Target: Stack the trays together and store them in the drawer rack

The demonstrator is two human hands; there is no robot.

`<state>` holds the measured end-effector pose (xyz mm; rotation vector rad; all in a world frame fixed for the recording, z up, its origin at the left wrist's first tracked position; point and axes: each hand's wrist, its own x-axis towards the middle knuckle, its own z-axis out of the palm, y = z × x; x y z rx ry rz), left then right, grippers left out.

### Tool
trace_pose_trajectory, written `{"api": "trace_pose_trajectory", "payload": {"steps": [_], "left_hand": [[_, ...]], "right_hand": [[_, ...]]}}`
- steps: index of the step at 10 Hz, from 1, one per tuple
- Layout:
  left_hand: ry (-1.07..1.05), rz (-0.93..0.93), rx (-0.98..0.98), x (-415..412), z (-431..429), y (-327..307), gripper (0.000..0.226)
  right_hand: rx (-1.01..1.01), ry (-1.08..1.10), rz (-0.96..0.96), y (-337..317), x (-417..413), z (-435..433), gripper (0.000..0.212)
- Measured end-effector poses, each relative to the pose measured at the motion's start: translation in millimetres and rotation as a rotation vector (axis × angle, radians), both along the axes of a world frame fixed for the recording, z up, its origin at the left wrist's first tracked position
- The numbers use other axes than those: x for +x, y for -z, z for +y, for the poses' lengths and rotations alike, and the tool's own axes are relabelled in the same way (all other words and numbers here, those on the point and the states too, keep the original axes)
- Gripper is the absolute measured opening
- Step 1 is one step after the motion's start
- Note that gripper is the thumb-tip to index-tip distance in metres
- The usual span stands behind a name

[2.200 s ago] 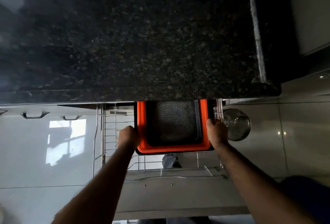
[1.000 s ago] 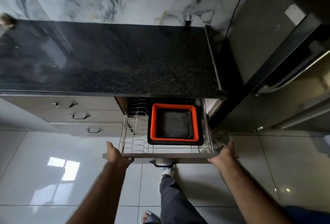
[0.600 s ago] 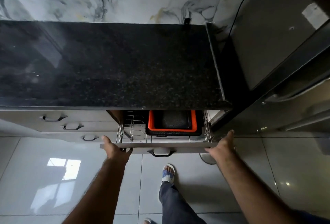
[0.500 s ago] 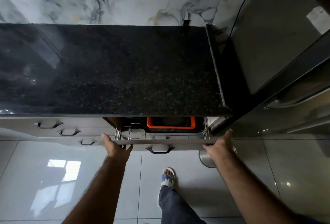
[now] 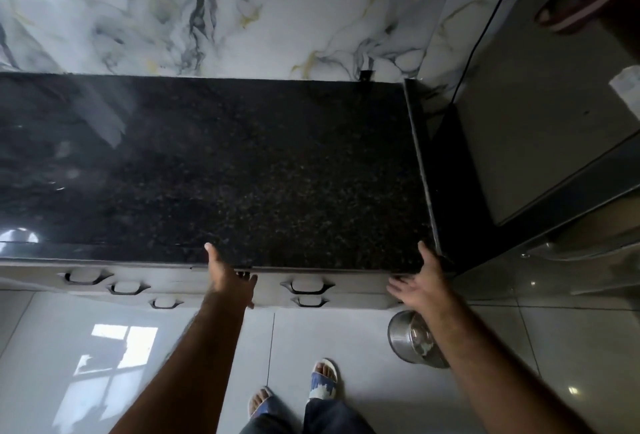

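Both hands open, holding nothing: left hand (image 5: pixel 230 281) and right hand (image 5: pixel 417 283) rest on pale grey drawer front (image 5: pixel 353 290) w/ black handle, trays hidden inside; fingertips risk pinching under black speckled granite countertop (image 5: pixel 242 170).

Drawer front (image 5: pixel 311 286) is seen shut, flush under the dark tabletop (image 5: pixel 242 174) at right; the trays are hidden from view.

Bench (image 5: pixel 242 174): polished black speckled stone, glossy. Wall (image 5: pixel 242 8) at 12 o'clock: veined marble look, smooth. Floor (image 5: pixel 346 336): glossy pale tile. Bowl (image 5: pixel 412 340) at 5 o'clock: shiny metal. Drawer fronts (image 5: pixel 356 286): matt grey finish.
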<state>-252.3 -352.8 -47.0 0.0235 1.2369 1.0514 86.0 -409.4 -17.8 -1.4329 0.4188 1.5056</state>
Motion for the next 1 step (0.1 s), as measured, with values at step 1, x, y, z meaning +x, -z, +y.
{"api": "trace_pose_trajectory", "payload": {"steps": [1], "left_hand": [[0.155, 0.208, 0.1, 3.6, 34.2, -41.0, 0.051]], "right_hand": [[-0.033, -0.166, -0.048, -48.5, 37.5, 5.5, 0.086]]}}
